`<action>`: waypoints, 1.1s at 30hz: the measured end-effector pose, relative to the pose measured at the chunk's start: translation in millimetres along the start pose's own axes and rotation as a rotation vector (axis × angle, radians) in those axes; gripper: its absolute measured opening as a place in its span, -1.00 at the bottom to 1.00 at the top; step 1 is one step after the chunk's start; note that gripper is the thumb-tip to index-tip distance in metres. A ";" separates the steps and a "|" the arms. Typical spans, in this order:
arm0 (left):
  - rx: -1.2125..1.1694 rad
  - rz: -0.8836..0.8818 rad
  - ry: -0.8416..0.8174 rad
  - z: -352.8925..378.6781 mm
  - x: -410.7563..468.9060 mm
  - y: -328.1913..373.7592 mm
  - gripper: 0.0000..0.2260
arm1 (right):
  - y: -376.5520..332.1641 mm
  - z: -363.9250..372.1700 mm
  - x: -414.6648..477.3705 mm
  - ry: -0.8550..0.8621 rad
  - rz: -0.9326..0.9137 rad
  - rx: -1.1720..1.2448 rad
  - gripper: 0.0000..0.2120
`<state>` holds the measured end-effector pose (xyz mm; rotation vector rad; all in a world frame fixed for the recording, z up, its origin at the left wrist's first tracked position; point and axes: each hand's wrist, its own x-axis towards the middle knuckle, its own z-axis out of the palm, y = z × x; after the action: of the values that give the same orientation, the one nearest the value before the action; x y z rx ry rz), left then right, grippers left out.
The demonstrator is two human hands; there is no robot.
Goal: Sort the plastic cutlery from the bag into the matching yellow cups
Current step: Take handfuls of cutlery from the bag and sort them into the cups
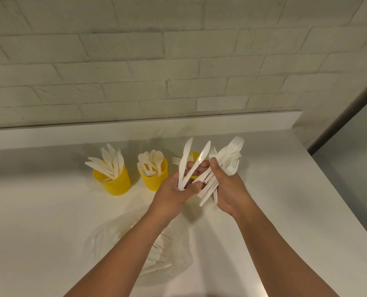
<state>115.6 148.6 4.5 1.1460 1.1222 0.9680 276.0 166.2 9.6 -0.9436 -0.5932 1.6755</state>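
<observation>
Cutlery of white plastic is what both hands are busy with, held up just in front of the fork cup (pixel 194 156), the yellow cup that is mostly hidden behind them. The left hand (pixel 176 189) is closed around the handle ends of two knives (pixel 191 163), whose blades fan upward and cross. The right hand (pixel 227 185) grips a mixed bundle (pixel 225 161), forks for the most part, tines up, handles sticking out below the palm. Left of the fork cup stands the spoon cup (pixel 153 179), and further left again the knife cup (pixel 113 181), both already well filled. Nearer the person than the fork cup, under the forearms, lies the clear bag (pixel 139 243) on the white counter (pixel 285 211), with more pieces showing inside. The step in hand looks like separating knives from the bundle. To do it well, I would say pull each knife out by its handle rather than the blade, keep the right grip firm so no forks slide loose, then carry the two knives past the spoon cup and drop them handle first among the others, blades up.
</observation>
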 end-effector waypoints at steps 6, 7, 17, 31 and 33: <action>-0.158 -0.090 0.041 0.0 1.4 -1.4 -0.88 | -8.2 0.8 -2.4 -0.070 0.008 -0.008 -0.64; -0.179 -0.111 0.050 -0.8 1.4 -1.5 -0.90 | -8.9 -0.3 -2.8 -0.077 0.015 -0.016 -0.62; -0.568 -0.446 -0.076 -8.1 -2.7 0.2 -0.76 | -12.0 -14.6 -1.5 -0.184 -0.076 -0.260 -0.68; -0.323 -0.277 -0.035 -6.6 4.9 7.7 -0.67 | -16.5 -9.7 -0.1 -0.094 -0.083 -0.004 -0.74; -0.224 -0.237 -0.005 -2.6 5.4 7.2 -0.67 | -18.6 -0.5 0.8 -0.073 -0.126 -0.068 -0.67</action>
<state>113.9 155.5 10.6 0.8152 1.0881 0.8794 286.6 172.6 23.4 -0.8787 -0.7477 1.5905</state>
